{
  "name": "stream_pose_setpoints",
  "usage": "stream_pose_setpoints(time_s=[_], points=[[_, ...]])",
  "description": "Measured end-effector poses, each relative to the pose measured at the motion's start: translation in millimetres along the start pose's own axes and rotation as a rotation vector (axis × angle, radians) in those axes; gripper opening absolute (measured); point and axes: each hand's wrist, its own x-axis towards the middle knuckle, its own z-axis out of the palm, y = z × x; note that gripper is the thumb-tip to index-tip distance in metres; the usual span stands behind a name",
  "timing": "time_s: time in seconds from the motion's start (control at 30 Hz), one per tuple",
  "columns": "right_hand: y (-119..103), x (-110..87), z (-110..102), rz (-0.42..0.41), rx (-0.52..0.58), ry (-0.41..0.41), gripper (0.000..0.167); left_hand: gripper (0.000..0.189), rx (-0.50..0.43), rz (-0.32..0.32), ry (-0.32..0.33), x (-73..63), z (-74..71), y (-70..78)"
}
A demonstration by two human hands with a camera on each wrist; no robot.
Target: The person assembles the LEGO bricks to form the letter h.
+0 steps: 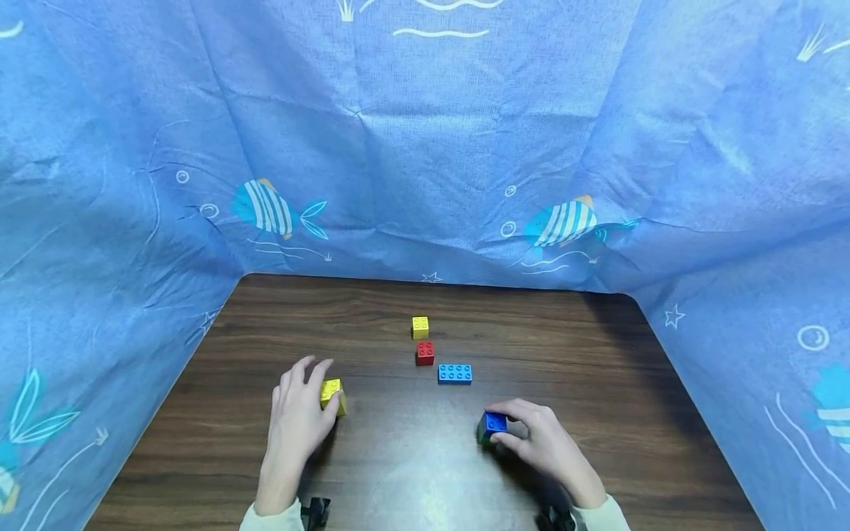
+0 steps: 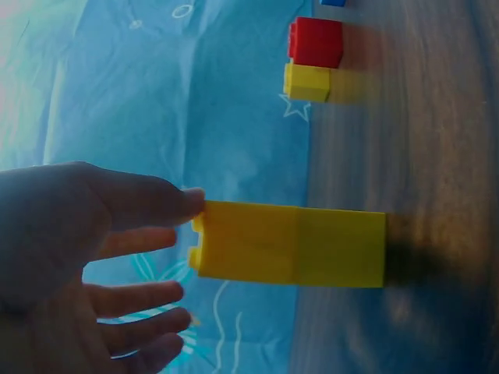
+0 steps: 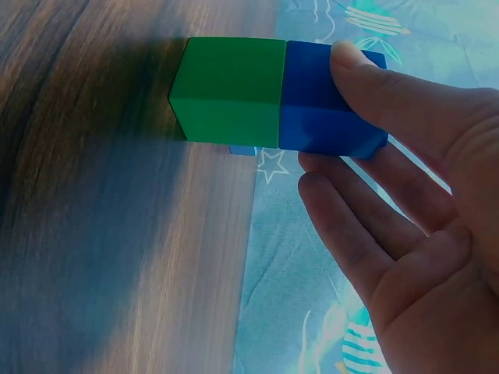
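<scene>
My left hand (image 1: 307,404) lies on the table beside a stack of two yellow bricks (image 1: 333,395). In the left wrist view the thumb tip touches the studded top of the yellow stack (image 2: 288,253), and the other fingers (image 2: 136,300) are spread straight and clear of it. My right hand (image 1: 524,435) pinches a blue brick (image 1: 493,424) between thumb and forefinger. The right wrist view shows that blue brick (image 3: 327,105) sitting on a green brick (image 3: 226,89), which stands on the table, with my thumb (image 3: 366,70) pressed on the blue one.
A small yellow brick (image 1: 420,327), a red brick (image 1: 425,353) and a long light-blue brick (image 1: 454,374) lie in the middle of the dark wooden table (image 1: 598,369). Blue fish-print cloth (image 1: 425,147) walls the table at the back and both sides.
</scene>
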Motion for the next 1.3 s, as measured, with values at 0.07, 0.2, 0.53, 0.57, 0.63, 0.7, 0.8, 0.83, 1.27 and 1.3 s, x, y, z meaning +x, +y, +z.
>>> stream_pose_setpoints(time_s=[0.07, 0.2, 0.53, 0.57, 0.63, 0.7, 0.8, 0.83, 1.27, 1.3], points=[[0, -0.6, 1, -0.002, 0.001, -0.001, 0.04, 0.048, 0.001, -0.024, -0.041, -1.1, 0.3, -0.3], [1, -1.7, 2, -0.017, 0.006, 0.01, 0.04, 0.041, -0.016, -0.029, -0.059, -2.9, 2.0, -1.2], [3, -2.4, 4, -0.088, 0.005, 0.056, 0.042, 0.048, -0.076, -0.055, -0.237, -1.0, 7.5, -7.8], [3, -2.4, 4, -0.088, 0.005, 0.056, 0.042, 0.047, -0.077, -0.043, -0.23, -1.1, 8.2, -7.7], [3, -2.4, 4, -0.087, 0.004, 0.057, 0.042, 0.044, -0.09, -0.004, -0.21, -1.3, 9.7, -5.6], [3, -2.4, 3, -0.085, 0.0, 0.059, 0.042, 0.041, -0.1, 0.045, -0.19, -1.9, 12.1, -0.6], [2, -2.7, 3, -0.082, -0.001, 0.058, 0.042, 0.038, -0.108, 0.123, -0.177, -4.4, 17.9, 12.6], [2, -2.8, 2, -0.081, 0.0, 0.055, 0.042, 0.038, -0.111, 0.146, -0.178, -5.6, 20.4, 18.3], [1, -2.2, 1, -0.047, 0.011, 0.024, 0.041, 0.035, -0.166, 0.343, -0.347, -21.9, 50.2, 75.0], [1, -2.2, 1, -0.041, 0.009, 0.022, 0.04, 0.035, -0.169, 0.351, -0.347, -22.3, 51.3, 76.5]])
